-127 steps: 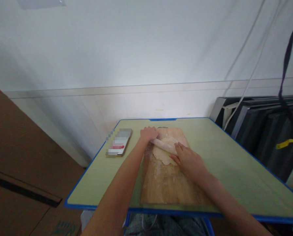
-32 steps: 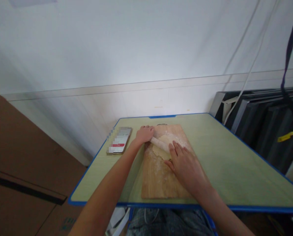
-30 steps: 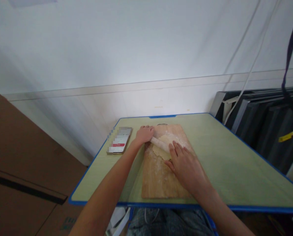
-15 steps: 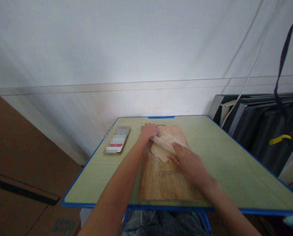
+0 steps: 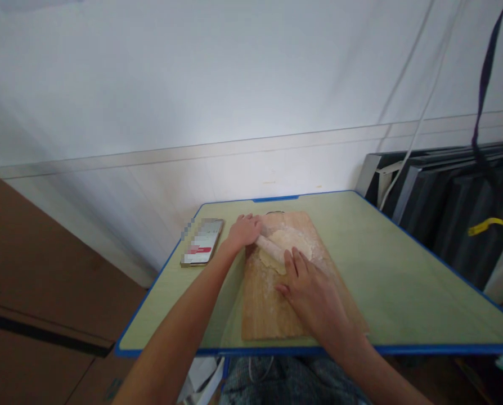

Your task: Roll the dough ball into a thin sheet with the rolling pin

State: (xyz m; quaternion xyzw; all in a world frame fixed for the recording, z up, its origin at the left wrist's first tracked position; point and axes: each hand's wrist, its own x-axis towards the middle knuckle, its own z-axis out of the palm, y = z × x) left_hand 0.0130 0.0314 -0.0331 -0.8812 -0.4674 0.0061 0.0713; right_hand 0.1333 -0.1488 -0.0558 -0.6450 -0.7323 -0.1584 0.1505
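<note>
A flat, pale sheet of dough [image 5: 296, 241] lies on a floured wooden cutting board [image 5: 268, 315]. Across it, slanting from far left to near right, rests a light rolling pin [image 5: 272, 249]. My left hand [image 5: 245, 229] is closed over the pin's far left end, at the board's left edge. On the near right end sits my right hand [image 5: 308, 284], its fingers laid over the pin and its thumb apart, pointing left above the board. The hands hide both ends of the pin.
The board is on a pale green table [image 5: 386, 281] with a blue edge. To the left lies a phone [image 5: 203, 242], partly pixelated. A white wall stands behind, dark flat panels [image 5: 449, 208] lean at the right, and a dark strap [image 5: 483, 95] hangs there.
The rolling pin has moved toward me and left over the dough, with both hands on it. More of the dough's far part now shows. The view has tilted slightly.
</note>
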